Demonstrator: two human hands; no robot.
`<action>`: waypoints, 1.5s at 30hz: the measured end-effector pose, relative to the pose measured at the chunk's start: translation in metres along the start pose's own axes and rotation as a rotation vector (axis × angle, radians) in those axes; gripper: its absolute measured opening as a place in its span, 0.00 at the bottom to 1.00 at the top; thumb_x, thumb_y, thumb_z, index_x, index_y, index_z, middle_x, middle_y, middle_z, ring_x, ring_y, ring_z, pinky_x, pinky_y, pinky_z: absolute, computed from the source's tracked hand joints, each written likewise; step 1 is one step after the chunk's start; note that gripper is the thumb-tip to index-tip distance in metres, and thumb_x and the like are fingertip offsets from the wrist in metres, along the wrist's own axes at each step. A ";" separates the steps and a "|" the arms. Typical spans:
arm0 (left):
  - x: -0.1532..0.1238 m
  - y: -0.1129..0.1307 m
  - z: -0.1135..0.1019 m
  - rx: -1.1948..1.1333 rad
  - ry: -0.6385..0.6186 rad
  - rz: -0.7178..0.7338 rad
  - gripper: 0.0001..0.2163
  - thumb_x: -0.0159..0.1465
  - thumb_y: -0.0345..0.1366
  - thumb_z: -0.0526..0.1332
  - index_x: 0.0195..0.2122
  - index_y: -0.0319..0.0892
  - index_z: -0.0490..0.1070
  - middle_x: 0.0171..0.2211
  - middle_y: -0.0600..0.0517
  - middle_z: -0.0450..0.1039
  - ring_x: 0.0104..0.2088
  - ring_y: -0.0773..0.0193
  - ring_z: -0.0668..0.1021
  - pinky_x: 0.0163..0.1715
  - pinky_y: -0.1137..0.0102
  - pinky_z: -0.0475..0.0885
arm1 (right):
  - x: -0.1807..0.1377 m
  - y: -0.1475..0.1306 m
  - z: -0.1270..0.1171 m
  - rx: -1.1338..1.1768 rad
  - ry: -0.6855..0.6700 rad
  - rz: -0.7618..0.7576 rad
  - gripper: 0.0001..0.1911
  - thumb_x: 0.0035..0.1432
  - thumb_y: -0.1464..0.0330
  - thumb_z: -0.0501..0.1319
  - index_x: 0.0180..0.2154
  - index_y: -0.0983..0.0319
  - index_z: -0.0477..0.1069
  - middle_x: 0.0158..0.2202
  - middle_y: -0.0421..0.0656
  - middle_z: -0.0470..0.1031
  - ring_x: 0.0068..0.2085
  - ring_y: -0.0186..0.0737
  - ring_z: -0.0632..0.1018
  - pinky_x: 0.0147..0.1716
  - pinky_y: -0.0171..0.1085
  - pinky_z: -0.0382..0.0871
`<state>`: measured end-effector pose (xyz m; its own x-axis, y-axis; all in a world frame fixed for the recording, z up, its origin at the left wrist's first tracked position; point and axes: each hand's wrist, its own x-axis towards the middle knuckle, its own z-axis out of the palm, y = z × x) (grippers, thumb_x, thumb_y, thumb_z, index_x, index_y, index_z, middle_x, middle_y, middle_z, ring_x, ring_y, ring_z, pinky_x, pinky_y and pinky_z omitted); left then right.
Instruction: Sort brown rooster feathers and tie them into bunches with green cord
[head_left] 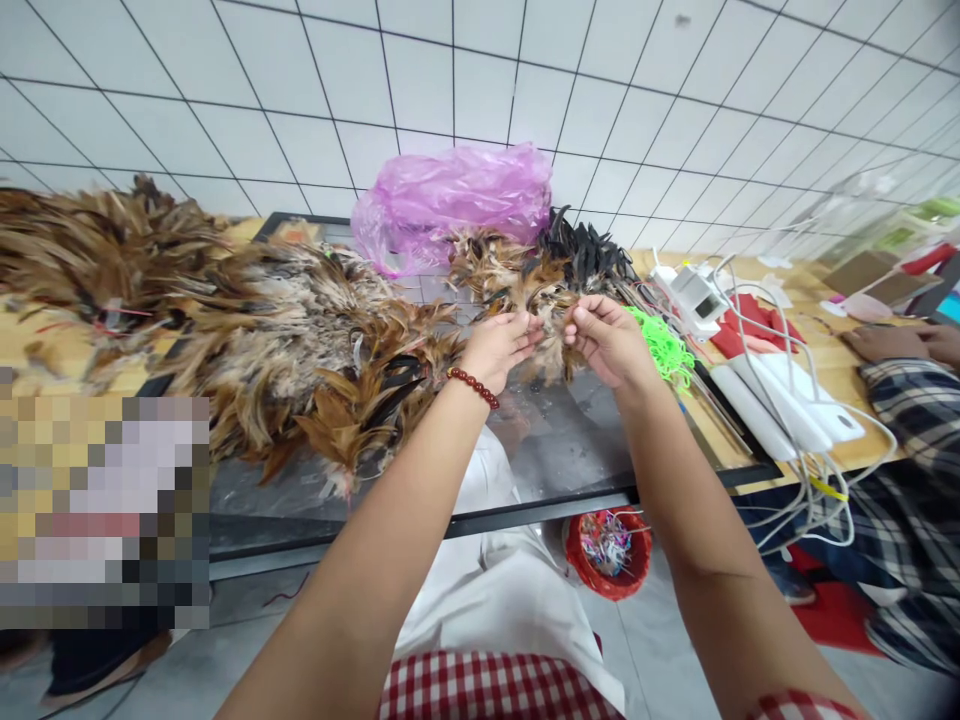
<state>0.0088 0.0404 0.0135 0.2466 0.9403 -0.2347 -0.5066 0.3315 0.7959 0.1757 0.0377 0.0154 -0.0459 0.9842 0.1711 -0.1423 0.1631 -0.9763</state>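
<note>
My left hand [504,348], with a beaded bracelet at the wrist, reaches over the dark tray [570,440] with its fingers stretched out and nothing visible in them. Facing it, my right hand [606,338] is closed in a pinch on a small brown feather [568,322]. A pile of brown and pale feathers [525,275] lies just behind both hands. Left of my left hand spreads a large heap of feathers [277,320]. Near my right hand are black feathers [585,250] and bright green cord [664,345].
A pink plastic bag [457,195] stands against the tiled wall. More brown feathers [97,250] lie far left. Right are a white device [697,298], looping cables, white power blocks [787,405] and red cloth [754,325]. A red basket [611,585] sits below; a co-worker's hands [900,342] rest right.
</note>
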 end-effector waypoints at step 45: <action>0.008 -0.002 -0.001 -0.146 0.072 0.096 0.05 0.57 0.33 0.67 0.28 0.39 0.73 0.24 0.54 0.74 0.25 0.70 0.75 0.31 0.73 0.69 | 0.001 0.019 0.018 -0.136 -0.046 -0.050 0.28 0.39 0.55 0.74 0.42 0.56 0.70 0.44 0.42 0.77 0.47 0.40 0.76 0.50 0.41 0.71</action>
<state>0.0111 0.0474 0.0094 0.1345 0.9694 -0.2053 -0.6408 0.2431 0.7282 0.1556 0.0403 -0.0010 -0.0874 0.9710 0.2223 -0.0107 0.2223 -0.9749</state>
